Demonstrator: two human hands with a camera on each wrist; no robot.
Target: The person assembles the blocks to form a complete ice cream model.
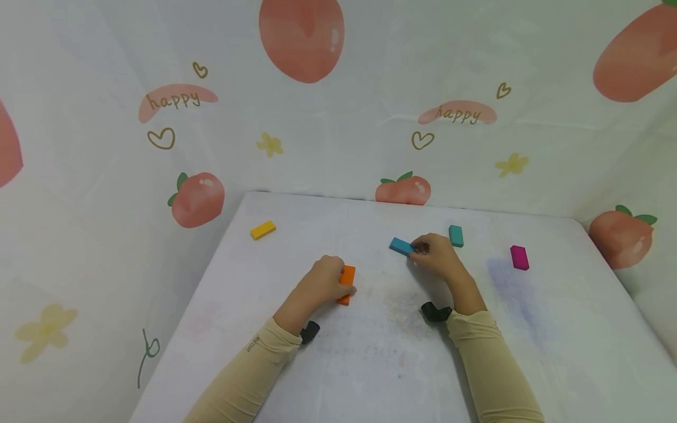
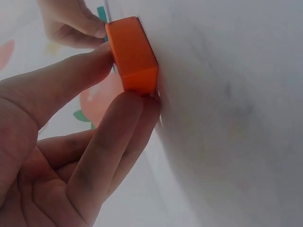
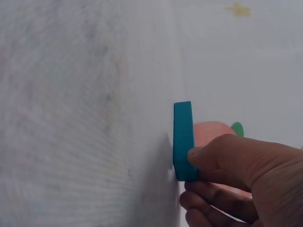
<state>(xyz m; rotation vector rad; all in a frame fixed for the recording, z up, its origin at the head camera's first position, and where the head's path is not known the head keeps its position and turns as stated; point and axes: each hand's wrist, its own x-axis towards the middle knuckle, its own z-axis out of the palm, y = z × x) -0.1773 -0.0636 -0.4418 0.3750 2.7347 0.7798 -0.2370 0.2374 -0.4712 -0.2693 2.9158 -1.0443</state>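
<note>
Orange block (image 1: 347,283) and blue block (image 1: 401,246) lie flat, well apart.

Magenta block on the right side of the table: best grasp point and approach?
Judging by its pose, pinch the magenta block across its two long side faces, coming straight down from above. It lies flat on the table, nothing touching it, long axis running roughly away from the person. The right hand is nearest but grips the blue block.

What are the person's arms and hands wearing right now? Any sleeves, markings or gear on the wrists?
Both arms wear snug beige sleeves to the wrists; the left sleeve has small dark lettering near the cuff, while the right sleeve looks plain. The left hand and right hand are bare. A small black device sits at each wrist.
</note>
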